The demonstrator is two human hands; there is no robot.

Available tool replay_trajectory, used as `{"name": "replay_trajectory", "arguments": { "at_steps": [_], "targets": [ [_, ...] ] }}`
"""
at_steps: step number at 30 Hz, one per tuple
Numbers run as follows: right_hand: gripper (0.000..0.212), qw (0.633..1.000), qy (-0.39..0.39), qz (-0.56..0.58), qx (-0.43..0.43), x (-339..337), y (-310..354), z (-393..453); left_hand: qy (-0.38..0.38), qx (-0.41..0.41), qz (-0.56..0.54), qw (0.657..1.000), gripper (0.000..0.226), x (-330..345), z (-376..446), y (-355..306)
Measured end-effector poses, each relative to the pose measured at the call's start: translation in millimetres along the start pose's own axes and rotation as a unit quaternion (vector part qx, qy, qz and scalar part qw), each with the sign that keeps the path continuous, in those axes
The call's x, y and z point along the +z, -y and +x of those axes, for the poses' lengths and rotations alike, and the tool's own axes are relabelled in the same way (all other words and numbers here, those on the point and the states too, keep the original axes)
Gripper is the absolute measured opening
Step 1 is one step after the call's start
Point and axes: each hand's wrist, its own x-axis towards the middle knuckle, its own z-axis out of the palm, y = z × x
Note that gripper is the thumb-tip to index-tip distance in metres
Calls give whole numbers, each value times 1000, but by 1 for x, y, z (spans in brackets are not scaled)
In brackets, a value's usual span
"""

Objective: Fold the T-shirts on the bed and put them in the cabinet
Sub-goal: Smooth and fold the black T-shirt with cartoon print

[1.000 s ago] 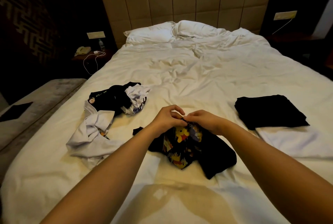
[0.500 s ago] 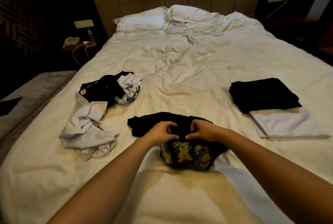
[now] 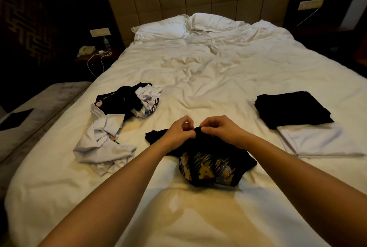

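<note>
1. A black printed T-shirt [image 3: 208,159] lies bunched on the white bed [image 3: 198,71], directly in front of the viewer.
2. Its top edge is pinched by the left hand [image 3: 179,130] and the right hand [image 3: 220,129], held close together.
3. Since half a second ago, that edge has been raised off the heap, so the shirt is probably about to be shaken open for folding.

Both arms outstretched, left hand [image 3: 179,130] and right hand [image 3: 219,129] close together, fingers curled, pinching.
</note>
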Motion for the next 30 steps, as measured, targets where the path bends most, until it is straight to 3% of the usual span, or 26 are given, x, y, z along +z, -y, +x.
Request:
{"name": "replay_trajectory", "arguments": {
  "at_steps": [5,8,10,12,15,18,20,23,27,30],
  "targets": [
    [14,997,-15,70,-12,-8,25,6,35,-5,-8,999,14,-9,1,-26],
    [23,996,5,87,22,-18,43,6,5,10,-30,999,21,-19,0,-45],
    [45,997,13,47,52,-27,56,7,-11,33,-52,998,23,-28,-1,-62],
    [64,997,-3,-9,75,-35,69,11,-8,49,-65,997,11,-36,-1,-79],
    [66,992,-39,-82,83,-46,87,17,-23,63,-45,997,17,-51,-2,-101],
    [61,984,-35,-158,69,-56,104,20,-21,70,51,996,32,-70,-3,-111],
    [62,958,-25,-278,60,-64,118,21,-5,55,161,985,34,-83,-4,-117],
    [65,888,17,-453,75,-74,136,24,16,38,270,962,32,-101,-6,-125],
    [64,810,73,-574,94,-82,146,23,25,45,346,937,38,-111,-7,-126],
    [61,774,74,-625,71,-91,149,21,40,30,374,926,46,-111,-13,-121]
  ]
}}
